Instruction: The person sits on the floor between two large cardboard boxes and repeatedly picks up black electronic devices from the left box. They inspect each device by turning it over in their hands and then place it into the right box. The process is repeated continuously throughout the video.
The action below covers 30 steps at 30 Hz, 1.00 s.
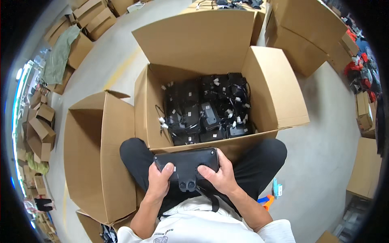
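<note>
A flat black rectangular plastic unit (187, 158), with a two-knob bracket and a dark cable at its near edge, is held over my lap. My left hand (159, 178) is closed on its left end, thumb lying on the upper face. On the other end my right hand (221, 173) grips it the same way. Just beyond, a large open cardboard box (198, 38) stands between my knees, with many similar black units (210, 115) packed inside. White plugs (229, 113) on thin cables lie over them. The fingers beneath the held unit are hidden.
To my left an open carton (86, 150) lies against the big box. A smaller box (94, 224) with dark items sits at lower left. An orange and blue tool (266, 201) lies on the floor at right. Stacked cartons (302, 30) stand at far right.
</note>
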Tool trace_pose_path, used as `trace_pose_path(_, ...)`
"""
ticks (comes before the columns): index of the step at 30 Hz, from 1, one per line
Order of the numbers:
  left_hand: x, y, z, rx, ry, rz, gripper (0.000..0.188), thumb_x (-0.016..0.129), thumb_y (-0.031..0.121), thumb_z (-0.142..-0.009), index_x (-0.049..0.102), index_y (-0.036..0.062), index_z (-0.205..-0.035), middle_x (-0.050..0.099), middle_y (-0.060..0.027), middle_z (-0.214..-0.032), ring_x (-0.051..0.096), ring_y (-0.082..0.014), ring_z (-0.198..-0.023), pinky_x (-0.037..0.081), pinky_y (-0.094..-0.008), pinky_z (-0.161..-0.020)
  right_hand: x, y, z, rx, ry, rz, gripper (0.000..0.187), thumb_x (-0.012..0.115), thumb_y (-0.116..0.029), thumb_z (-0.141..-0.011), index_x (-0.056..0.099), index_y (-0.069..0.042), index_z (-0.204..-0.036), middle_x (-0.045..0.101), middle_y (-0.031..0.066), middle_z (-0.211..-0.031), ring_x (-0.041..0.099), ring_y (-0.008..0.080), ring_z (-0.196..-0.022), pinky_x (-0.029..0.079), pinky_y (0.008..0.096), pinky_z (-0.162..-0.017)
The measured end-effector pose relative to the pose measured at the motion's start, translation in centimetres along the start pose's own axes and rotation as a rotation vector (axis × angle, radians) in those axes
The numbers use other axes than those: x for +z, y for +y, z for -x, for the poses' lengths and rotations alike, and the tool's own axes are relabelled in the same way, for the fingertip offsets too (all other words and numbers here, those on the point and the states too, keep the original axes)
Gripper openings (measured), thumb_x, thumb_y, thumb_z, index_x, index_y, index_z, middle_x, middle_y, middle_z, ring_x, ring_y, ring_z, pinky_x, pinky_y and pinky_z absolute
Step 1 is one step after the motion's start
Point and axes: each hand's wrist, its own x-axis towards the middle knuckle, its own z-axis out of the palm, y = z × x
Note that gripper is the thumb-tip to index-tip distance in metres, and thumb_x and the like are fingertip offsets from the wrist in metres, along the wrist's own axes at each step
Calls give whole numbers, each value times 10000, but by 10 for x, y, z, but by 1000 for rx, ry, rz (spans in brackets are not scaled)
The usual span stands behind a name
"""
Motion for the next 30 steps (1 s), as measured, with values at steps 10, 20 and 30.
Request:
trace_pose_path(10, -18, -23, 0, -30, 50, 128, 766, 860, 505, -796, 552, -31, -1247, 654, -104, -1125, 647, -187, -1023, 542, -361, -905, -1, 12, -10, -1, -103, 98, 591, 811, -255, -889, 525, 37, -1316, 664, 119, -1132, 627, 164, -1021, 512, 313, -936)
trace_pose_path(20, -47, -34, -15, 99, -114, 84, 930, 974, 455, -625, 547, -21, -1300, 654, -137, -1211, 641, -236, -1129, 514, -382, -1007, -8, 21, -16, -116, -262, 124, 738, 883, -226, -799, 504, 11, -1386, 635, 147, -1279, 625, 224, -1163, 486, 347, -1026)
trace_pose_path(30, -46, -32, -21, 101, -198, 113, 897, 981, 316, -623, 538, -25, -1323, 622, -178, -1304, 611, -292, -1230, 485, -434, -1079, -15, 6, -27, -158, -307, 229, 694, 884, -128, -742, 574, -27, -1354, 627, 159, -1307, 612, 297, -1204, 469, 383, -1046)
